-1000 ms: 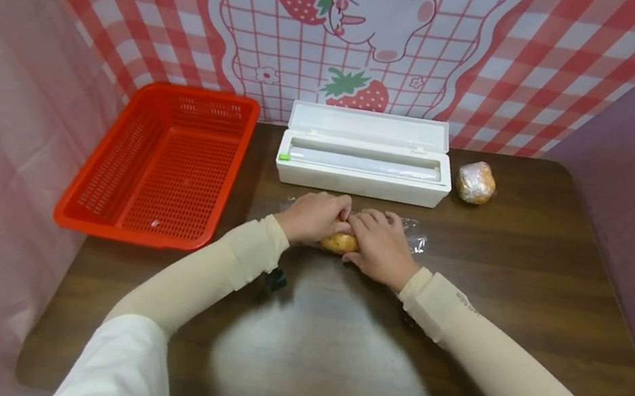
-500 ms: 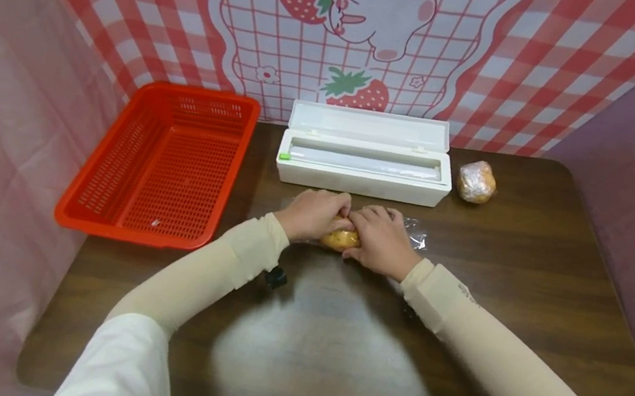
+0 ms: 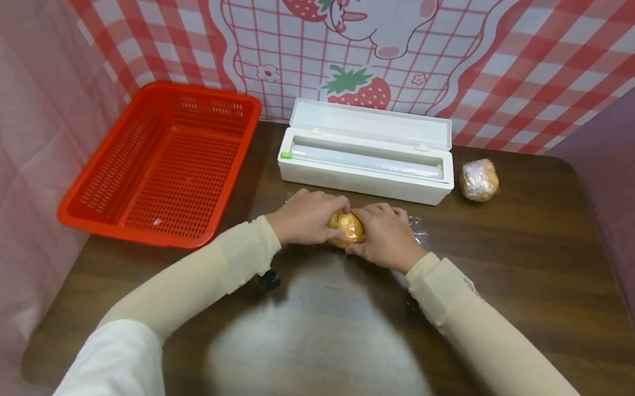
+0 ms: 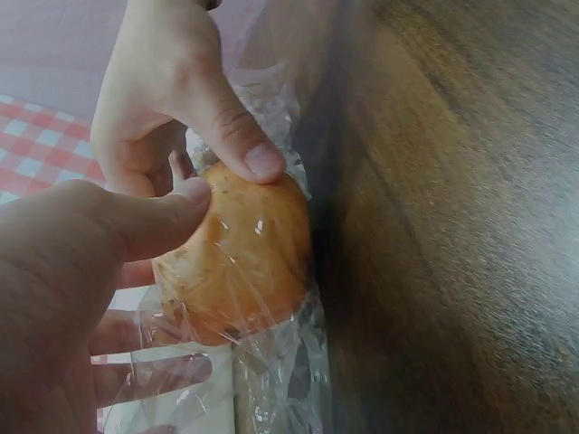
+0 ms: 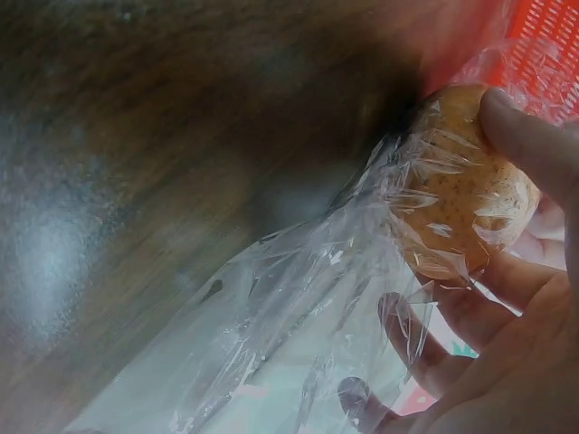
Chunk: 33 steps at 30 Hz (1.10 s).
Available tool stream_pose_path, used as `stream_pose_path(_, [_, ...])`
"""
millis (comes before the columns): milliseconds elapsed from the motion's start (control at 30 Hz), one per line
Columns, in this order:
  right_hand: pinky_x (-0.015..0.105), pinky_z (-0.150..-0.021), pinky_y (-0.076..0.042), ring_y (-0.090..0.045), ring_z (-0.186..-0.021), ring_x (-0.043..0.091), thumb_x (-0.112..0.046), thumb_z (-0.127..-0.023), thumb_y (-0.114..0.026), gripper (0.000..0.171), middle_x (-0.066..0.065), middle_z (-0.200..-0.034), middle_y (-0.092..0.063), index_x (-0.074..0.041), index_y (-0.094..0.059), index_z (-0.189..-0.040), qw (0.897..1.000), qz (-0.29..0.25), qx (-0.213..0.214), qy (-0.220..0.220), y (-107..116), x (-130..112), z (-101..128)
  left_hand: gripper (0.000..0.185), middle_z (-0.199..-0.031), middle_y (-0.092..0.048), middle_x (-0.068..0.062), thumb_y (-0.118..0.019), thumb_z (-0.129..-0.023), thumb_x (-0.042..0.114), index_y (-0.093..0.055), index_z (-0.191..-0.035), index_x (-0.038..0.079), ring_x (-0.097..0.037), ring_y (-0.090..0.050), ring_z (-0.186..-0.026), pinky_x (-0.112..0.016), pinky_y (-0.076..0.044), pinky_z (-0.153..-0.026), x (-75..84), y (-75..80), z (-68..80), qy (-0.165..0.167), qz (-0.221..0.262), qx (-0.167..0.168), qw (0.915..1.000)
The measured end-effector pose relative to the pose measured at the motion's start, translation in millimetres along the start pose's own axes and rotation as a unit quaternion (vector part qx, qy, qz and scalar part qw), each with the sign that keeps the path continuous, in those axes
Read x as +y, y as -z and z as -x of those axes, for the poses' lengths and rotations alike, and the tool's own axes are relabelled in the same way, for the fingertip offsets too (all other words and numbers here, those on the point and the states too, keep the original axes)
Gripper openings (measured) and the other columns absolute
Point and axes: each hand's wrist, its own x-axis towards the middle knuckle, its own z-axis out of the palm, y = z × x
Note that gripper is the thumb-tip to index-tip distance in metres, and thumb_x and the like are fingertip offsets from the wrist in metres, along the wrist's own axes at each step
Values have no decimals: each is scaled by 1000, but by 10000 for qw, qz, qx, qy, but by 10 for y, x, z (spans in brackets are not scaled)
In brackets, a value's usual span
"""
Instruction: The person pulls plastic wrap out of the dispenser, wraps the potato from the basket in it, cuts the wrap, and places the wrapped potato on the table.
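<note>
Hands meet on a table [image 3: 528, 270], left hand [image 3: 305, 215] and right hand [image 3: 388, 236] curling fingers and thumbs around an orange [image 3: 346, 227] half-swathed in cling film [image 5: 298, 334], just in front of the open white film box [image 3: 365, 179], beside a red basket [image 3: 165, 165].

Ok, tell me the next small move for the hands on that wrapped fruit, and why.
Probably fold the loose cling film on the right side over the fruit and press it down. Both the left hand and the right hand already grip the fruit, film covers its top, but a wide flap trails free on the table by the right hand.
</note>
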Motion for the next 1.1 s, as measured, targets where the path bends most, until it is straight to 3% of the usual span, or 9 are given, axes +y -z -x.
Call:
stream_pose_path(300, [63,-100,-34,-49,-125,35,-44,-79,-85,76,15,-132,-63,-6,-58,-140,9993,-267,-240,-75,20,43,-9,74,-132,-62,-3,-76,-83,59,-53,-142,20,-25,-58,-115,-51,-42,-95,8,-54,61,-125,-571,-48,9983])
stream_pose_path(567, [63,-102,-31,-47,-129,34,-45,-83,-80,82,15,-140,-58,-3,-51,-147,9982,-306,-505,-134,48,22,-2,72,-137,-59,-5,-76,-83,59,-56,-140,20,-26,-57,-121,-53,-42,-98,8,-71,71,-117,-915,33,9957])
stream_pose_path(1100, [70,-108,-24,-44,-131,40,-47,-80,-83,85,17,-139,-54,-6,-52,-147,9975,583,28,410,4,41,139,67,-141,-57,-7,-72,-87,58,-57,-141,19,-26,-56,-122,-50,-44,-95,-46,-53,26,148,-416,-355,9984])
